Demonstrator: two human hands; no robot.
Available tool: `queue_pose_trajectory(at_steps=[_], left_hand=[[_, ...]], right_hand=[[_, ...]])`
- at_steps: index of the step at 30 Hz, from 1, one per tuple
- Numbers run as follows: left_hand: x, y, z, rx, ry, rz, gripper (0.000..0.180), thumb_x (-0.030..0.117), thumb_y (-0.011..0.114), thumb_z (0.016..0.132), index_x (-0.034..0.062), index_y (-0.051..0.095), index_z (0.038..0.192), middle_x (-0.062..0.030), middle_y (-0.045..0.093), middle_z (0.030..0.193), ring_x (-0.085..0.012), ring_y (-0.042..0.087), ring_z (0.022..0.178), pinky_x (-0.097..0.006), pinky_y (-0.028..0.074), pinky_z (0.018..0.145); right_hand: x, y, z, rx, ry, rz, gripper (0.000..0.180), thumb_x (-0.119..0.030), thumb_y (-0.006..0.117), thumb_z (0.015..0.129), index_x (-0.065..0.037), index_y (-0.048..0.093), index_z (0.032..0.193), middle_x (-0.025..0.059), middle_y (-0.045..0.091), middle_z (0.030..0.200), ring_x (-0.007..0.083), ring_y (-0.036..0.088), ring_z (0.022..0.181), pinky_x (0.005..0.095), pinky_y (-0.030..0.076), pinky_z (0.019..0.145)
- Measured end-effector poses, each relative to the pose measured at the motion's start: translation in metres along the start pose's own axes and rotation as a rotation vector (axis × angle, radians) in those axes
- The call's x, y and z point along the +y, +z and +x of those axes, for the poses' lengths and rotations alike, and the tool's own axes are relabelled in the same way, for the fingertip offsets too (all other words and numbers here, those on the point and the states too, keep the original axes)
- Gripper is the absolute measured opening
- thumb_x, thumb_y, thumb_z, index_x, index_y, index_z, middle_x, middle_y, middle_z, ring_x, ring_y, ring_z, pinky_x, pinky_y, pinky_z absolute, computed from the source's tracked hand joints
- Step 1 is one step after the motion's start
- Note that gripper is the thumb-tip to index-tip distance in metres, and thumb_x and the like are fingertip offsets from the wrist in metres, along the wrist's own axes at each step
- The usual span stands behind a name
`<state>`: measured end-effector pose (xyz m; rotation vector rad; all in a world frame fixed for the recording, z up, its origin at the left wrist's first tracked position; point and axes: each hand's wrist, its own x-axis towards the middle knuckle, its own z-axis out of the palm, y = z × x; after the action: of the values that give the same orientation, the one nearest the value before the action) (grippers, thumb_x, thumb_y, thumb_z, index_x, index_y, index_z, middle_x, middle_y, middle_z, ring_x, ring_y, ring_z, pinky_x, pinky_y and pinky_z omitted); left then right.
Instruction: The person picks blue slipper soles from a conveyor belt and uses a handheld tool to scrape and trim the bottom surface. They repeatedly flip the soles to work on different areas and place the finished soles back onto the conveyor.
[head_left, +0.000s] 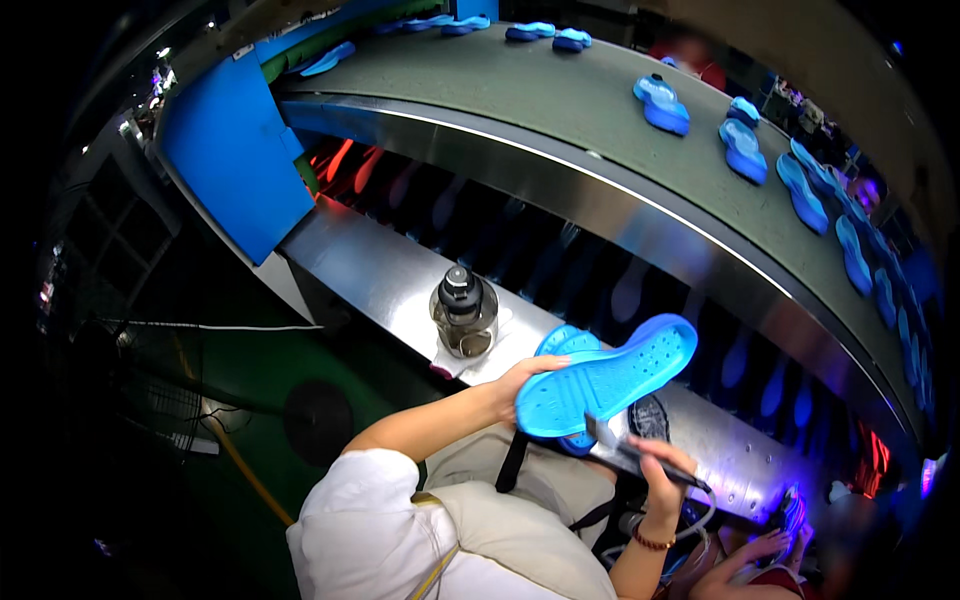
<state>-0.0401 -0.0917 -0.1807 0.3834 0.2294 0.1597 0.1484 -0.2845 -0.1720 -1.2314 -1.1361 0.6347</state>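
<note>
My left hand [522, 382] grips the edge of a bright blue shoe sole [610, 375], its thumb on top. The sole is tilted, its hollowed, ribbed face with small holes toward me. In my right hand [664, 478] is a brush [608, 434] with a dark handle, a pale tube running from its end. The brush tip meets or almost meets the sole's near edge; I cannot tell which. Another blue sole [566, 338] shows partly behind the held one, mostly hidden by it. Beside them on the metal ledge lies a dark patterned item [650, 418].
A dark-lidded bottle [464, 312] stands on a cloth on the metal ledge [370, 258]. Above runs a green conveyor belt [540, 85] carrying several blue soles [743, 150]. More soles show under it, near red glowing light. Another person's hands [768, 545] are at the lower right.
</note>
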Motion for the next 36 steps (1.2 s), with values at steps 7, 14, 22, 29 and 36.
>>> queue_pose_trajectory(at_steps=[7, 14, 22, 29, 36], left_hand=[[0.166, 0.034, -0.056, -0.317, 0.723, 0.364, 0.068, 0.050, 0.035, 0.087, -0.0032, 0.038, 0.129, -0.0235, 0.051, 0.118, -0.0373, 0.056, 0.101, -0.057, 0.045, 0.084], [0.348, 0.040, -0.016, -0.123, 1.296, -0.326, 0.067, 0.055, 0.026, 0.084, 0.0010, 0.039, 0.121, -0.0192, 0.043, 0.123, -0.0340, 0.040, 0.115, -0.050, 0.030, 0.098], [0.259, 0.131, 0.191, 0.383, 0.802, 1.108, 0.065, 0.041, 0.057, 0.077, 0.0041, 0.040, 0.128, -0.0224, 0.041, 0.129, -0.0312, 0.041, 0.119, -0.040, 0.034, 0.099], [0.283, 0.099, 0.263, 1.019, 0.836, 2.397, 0.068, 0.046, 0.058, 0.075, 0.0200, 0.035, 0.134, -0.0143, 0.031, 0.139, -0.0339, 0.032, 0.127, -0.047, 0.024, 0.104], [0.270, 0.101, 0.253, 1.018, 0.973, 2.466, 0.040, 0.040, 0.059, 0.078, 0.0089, 0.061, 0.103, -0.0089, 0.061, 0.105, -0.0280, 0.049, 0.105, -0.042, 0.037, 0.087]], right_hand=[[0.036, -0.031, -0.030, 0.420, 0.064, 0.412, 0.023, -0.014, 0.054, 0.087, 0.003, 0.055, 0.104, 0.0188, 0.060, 0.102, 0.0203, 0.060, 0.082, 0.0276, 0.047, 0.074], [0.045, -0.027, -0.041, 0.556, 0.146, 0.562, 0.022, -0.016, 0.052, 0.089, 0.001, 0.056, 0.103, 0.0155, 0.061, 0.101, 0.0198, 0.061, 0.082, 0.0264, 0.049, 0.067], [0.057, -0.029, -0.054, 0.669, 0.173, 0.559, 0.024, -0.017, 0.052, 0.089, 0.001, 0.055, 0.105, 0.0148, 0.061, 0.101, 0.0199, 0.061, 0.082, 0.0272, 0.049, 0.068], [0.062, -0.055, -0.094, 0.760, 0.232, 0.468, 0.027, -0.026, 0.053, 0.088, -0.004, 0.055, 0.105, 0.0088, 0.060, 0.100, 0.0169, 0.057, 0.081, 0.0278, 0.044, 0.067], [0.058, -0.058, -0.103, 0.796, 0.257, 0.501, 0.030, -0.028, 0.052, 0.089, -0.005, 0.053, 0.108, 0.0070, 0.059, 0.100, 0.0154, 0.056, 0.082, 0.0272, 0.044, 0.066]])
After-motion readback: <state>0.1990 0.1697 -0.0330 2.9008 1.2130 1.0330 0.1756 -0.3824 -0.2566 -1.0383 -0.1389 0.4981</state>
